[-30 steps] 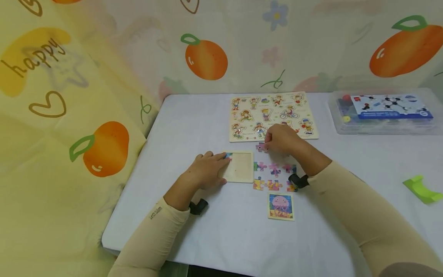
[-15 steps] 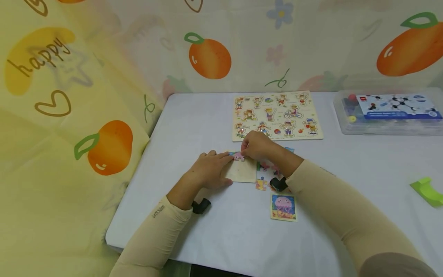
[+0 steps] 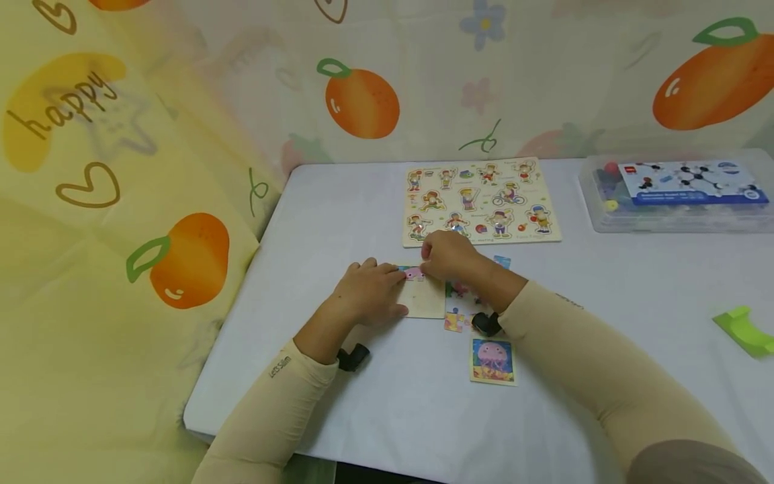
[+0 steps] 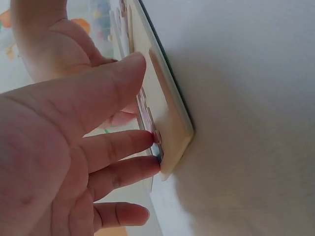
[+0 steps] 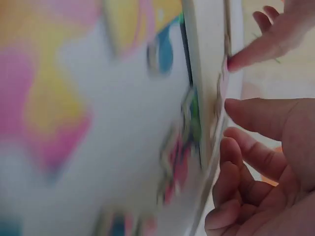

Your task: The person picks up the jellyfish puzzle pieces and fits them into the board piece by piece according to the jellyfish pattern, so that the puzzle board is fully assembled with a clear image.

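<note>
Cloth printed with oranges (image 3: 363,104) hangs behind a table (image 3: 338,222) covered in white, and we've got a shallow wooden tray (image 3: 426,302) lying flat on it. The left hand (image 3: 365,292) has its fingers spread, tips down on the tray's far left corner, probably so nothing slides. A pink puzzle piece (image 3: 414,273) sits along the far edge, with the right hand (image 3: 450,254) right at it, thumb touching and other fingers curled; we can't tell whether it's actually pinching. Loose pieces (image 3: 453,323) lie just right of the tray, handy for that hand, we'd guess, and the jellyfish card (image 3: 492,361) is nearer us, likely as reference. Farther back we see a picture board (image 3: 468,180), then a plastic box (image 3: 683,218) at right.
</note>
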A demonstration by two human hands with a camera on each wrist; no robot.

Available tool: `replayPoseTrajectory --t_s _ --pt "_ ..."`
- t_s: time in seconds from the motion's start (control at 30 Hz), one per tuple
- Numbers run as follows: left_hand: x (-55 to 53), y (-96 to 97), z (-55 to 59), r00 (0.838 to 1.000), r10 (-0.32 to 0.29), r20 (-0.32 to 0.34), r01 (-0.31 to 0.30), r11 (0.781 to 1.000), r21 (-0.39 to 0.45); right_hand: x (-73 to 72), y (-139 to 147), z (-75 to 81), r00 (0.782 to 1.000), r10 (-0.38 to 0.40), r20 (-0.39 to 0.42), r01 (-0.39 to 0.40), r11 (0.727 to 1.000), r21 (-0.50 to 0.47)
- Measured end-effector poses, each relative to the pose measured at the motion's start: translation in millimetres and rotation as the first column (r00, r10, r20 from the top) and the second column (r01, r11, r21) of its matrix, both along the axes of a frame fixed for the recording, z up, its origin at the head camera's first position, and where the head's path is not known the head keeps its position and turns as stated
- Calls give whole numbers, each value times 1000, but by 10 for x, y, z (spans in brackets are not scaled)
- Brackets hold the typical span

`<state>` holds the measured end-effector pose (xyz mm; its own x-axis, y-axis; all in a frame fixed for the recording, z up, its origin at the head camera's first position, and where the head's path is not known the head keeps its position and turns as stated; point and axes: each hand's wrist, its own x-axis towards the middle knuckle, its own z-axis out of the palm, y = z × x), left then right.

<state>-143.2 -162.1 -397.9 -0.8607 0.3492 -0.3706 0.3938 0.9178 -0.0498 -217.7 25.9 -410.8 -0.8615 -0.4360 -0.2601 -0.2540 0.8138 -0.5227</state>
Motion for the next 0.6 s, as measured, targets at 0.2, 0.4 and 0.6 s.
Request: replayPoseTrajectory --t_s 0.2,0.4,0.6 --pt "-22 47 -2 999 -19 -29 18 999 -28 -33 463 145 1000 -11 1 10 996 84" --pt "-49 77 30 997 -21 -69 20 1000 -8 -87 879 218 999 -7 40 -2 974 226" --pt "-50 149 28 992 -55 -110 52 998 -25 -67 1030 170 995 -42 95 12 956 292"
